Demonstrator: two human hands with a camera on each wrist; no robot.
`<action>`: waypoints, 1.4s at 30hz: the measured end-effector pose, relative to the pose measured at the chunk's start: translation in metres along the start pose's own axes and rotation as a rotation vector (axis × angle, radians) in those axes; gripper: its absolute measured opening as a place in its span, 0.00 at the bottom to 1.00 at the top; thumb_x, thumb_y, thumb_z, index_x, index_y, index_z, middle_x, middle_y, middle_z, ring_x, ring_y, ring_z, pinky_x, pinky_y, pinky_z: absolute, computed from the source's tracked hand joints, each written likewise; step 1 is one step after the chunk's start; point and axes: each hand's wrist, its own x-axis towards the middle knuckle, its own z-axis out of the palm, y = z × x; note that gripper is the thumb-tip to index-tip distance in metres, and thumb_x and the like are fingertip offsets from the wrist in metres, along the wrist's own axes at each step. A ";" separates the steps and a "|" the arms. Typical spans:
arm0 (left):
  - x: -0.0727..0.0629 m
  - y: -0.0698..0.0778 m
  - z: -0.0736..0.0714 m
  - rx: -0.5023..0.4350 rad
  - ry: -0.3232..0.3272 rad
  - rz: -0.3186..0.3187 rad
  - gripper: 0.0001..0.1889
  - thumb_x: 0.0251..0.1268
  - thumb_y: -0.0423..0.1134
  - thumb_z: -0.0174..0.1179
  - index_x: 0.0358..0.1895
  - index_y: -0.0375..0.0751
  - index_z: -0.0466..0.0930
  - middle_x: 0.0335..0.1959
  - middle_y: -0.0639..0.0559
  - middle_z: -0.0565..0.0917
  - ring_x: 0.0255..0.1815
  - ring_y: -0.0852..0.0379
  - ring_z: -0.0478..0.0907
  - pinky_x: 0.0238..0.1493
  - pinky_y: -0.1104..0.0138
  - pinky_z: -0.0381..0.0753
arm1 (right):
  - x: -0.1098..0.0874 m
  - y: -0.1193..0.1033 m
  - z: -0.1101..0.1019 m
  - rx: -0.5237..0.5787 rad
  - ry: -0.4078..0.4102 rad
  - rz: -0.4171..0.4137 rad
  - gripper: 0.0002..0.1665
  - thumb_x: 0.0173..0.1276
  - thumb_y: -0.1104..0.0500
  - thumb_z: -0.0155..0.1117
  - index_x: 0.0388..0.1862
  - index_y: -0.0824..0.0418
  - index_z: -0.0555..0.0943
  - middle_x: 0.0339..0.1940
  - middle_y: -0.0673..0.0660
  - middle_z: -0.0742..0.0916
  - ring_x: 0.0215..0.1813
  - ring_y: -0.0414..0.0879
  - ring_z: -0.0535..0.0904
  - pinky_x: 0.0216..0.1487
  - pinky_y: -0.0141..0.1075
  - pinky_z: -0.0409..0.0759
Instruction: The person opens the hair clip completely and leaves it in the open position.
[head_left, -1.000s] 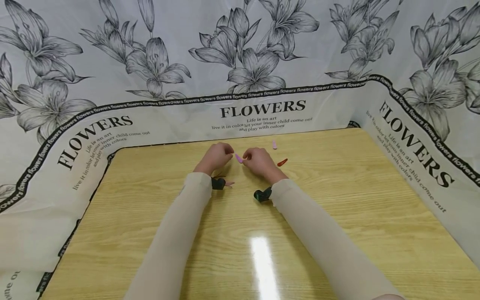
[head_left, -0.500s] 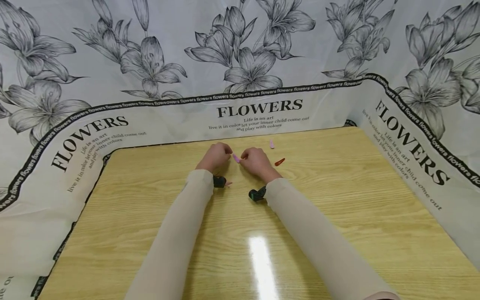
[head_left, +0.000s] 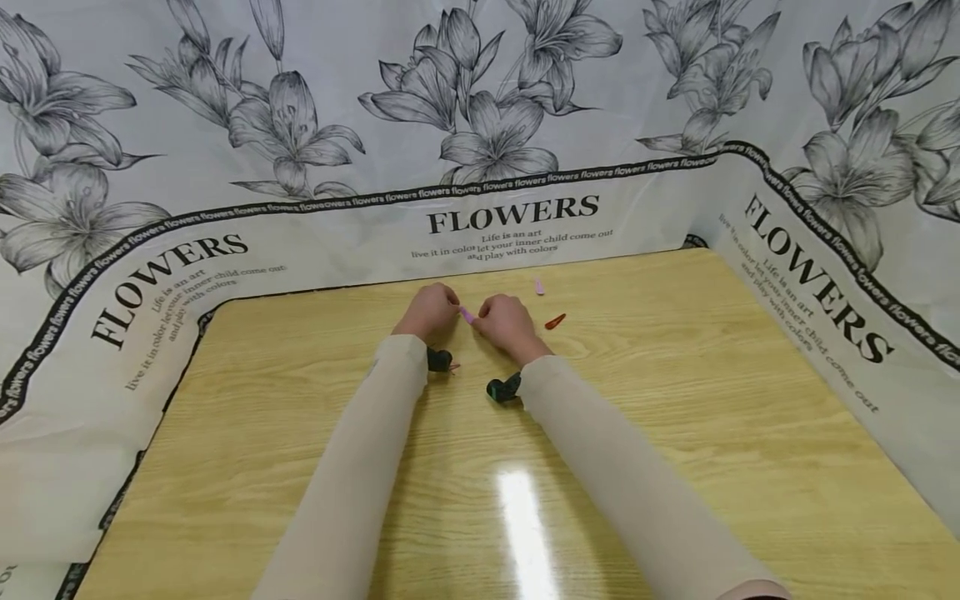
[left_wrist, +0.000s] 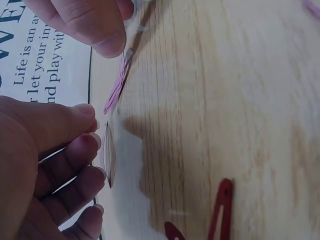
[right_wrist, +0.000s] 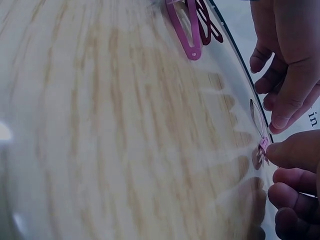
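Note:
In the head view a pink snap hair clip (head_left: 467, 315) bridges the small gap between my left hand (head_left: 427, 313) and my right hand (head_left: 507, 323). My right thumb and fingers pinch one end of this pink clip (left_wrist: 116, 86), seen edge-on in the left wrist view. A paler hair clip (left_wrist: 108, 156) stands before my left fingers, its upper end at the thumb and index tips, which pinch it. From the right wrist side, the pale clip (right_wrist: 257, 116) and the pink part (right_wrist: 263, 145) nearly meet. The fingers hide where they join.
To the right of my hands lie another pink clip (head_left: 539, 287) and a red clip (head_left: 555, 321) on the wooden table (head_left: 637, 375). By my left wrist are more clips: a pink one (right_wrist: 192, 47) and red ones (right_wrist: 204, 22). A flower-printed cloth (head_left: 330, 242) surrounds the table.
My left fingertips and the pink clip have come slightly closer, so that the clip's end now reaches the left fingers. The head view has shifted a little; the loose clips have not moved.

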 end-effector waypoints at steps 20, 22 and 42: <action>0.011 -0.002 0.005 0.025 -0.003 0.034 0.09 0.67 0.39 0.57 0.39 0.39 0.85 0.43 0.46 0.84 0.45 0.49 0.79 0.55 0.57 0.77 | -0.001 -0.010 0.003 -0.040 -0.005 0.067 0.15 0.65 0.48 0.64 0.23 0.55 0.83 0.25 0.51 0.84 0.26 0.46 0.76 0.27 0.37 0.72; 0.011 -0.002 0.005 0.029 -0.002 0.042 0.09 0.67 0.39 0.58 0.38 0.39 0.85 0.43 0.46 0.84 0.45 0.49 0.79 0.55 0.57 0.77 | 0.000 -0.008 0.003 -0.045 -0.001 0.061 0.13 0.65 0.50 0.64 0.25 0.55 0.84 0.28 0.51 0.85 0.28 0.46 0.77 0.28 0.37 0.74; 0.001 -0.013 0.004 -0.209 0.009 0.025 0.08 0.63 0.40 0.59 0.37 0.42 0.86 0.42 0.49 0.85 0.41 0.52 0.75 0.45 0.63 0.75 | 0.001 -0.001 0.001 0.000 -0.022 0.052 0.07 0.68 0.54 0.61 0.39 0.54 0.85 0.41 0.53 0.87 0.40 0.50 0.81 0.40 0.44 0.80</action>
